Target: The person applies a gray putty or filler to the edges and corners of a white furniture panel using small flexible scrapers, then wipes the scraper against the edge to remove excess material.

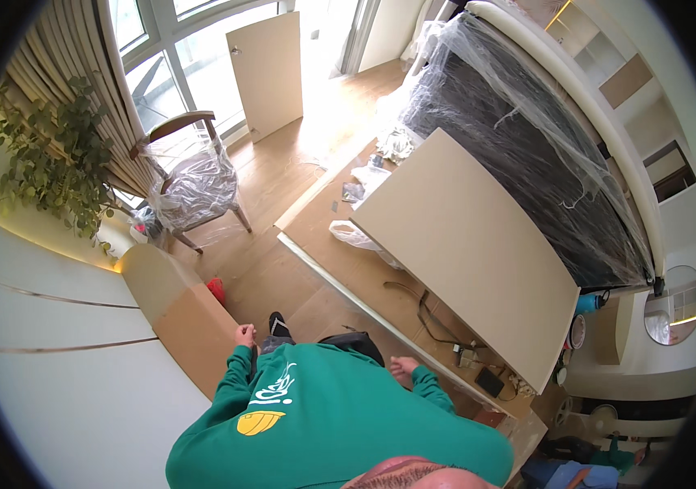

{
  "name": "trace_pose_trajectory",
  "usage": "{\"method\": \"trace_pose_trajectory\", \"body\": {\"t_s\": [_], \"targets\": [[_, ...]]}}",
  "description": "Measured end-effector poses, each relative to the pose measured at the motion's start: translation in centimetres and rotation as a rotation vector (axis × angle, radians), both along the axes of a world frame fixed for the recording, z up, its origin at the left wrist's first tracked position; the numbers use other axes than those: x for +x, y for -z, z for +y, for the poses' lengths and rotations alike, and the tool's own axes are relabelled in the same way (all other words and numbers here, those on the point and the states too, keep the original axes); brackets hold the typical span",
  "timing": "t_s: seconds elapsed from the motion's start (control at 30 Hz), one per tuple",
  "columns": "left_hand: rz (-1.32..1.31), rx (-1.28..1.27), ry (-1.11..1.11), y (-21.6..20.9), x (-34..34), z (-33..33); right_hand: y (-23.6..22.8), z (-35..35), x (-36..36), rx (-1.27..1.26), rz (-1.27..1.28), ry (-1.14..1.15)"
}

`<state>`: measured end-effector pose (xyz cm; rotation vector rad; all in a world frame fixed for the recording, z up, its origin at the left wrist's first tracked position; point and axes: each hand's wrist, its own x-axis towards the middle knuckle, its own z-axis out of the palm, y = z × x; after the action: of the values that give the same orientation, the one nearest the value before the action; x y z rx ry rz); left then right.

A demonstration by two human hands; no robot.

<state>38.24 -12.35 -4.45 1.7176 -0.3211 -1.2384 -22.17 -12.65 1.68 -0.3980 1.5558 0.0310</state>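
One brown panel (197, 330) — just beside the left hand's fingers (247, 331)

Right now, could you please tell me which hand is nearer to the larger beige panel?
Right. The right hand is just left of the larger beige panel, apart from it; the left hand is considerably farther left.

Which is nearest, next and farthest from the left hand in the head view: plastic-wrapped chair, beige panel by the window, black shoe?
1. Black shoe, right of the left hand.
2. Plastic-wrapped chair, ahead, slightly left.
3. Beige panel, far ahead.
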Motion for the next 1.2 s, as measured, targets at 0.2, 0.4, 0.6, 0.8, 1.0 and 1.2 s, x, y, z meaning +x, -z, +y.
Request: {"method": "trace_pose_trajectory", "body": {"t_s": [0.2, 0.4, 0.6, 0.8, 1.0, 1.2], "targets": [[-0.226, -0.19, 0.194, -3.1, 7.4, -15.9, -10.4, -14.4, 14.1, -0.699, -0.056, -0.205], [-0.196, -0.349, 0.183, -9.8, 8.1, -30.1, -16.0, -25.9, 27.7, -1.435, 0.623, -0.357], [-0.3, -0.432, 0.639, -16.0, 2.7, -41.6, -8.8, -35.2, 31.7, -1.377, 0.838, 0.018], [-0.558, -0.788, 1.365, -19.5, -9.0, -56.0, -2.5, -37.7, 32.6, -0.998, 0.924, 0.275], [-0.739, -0.947, 1.649, -17.8, -18.3, -62.8, -12.2, -36.0, 37.1, -0.959, 1.034, 0.373], [-0.462, -0.803, 1.592, -12.9, -18.1, -66.3, -16.0, -35.5, 42.3, -1.088, 1.074, 0.435]]}}
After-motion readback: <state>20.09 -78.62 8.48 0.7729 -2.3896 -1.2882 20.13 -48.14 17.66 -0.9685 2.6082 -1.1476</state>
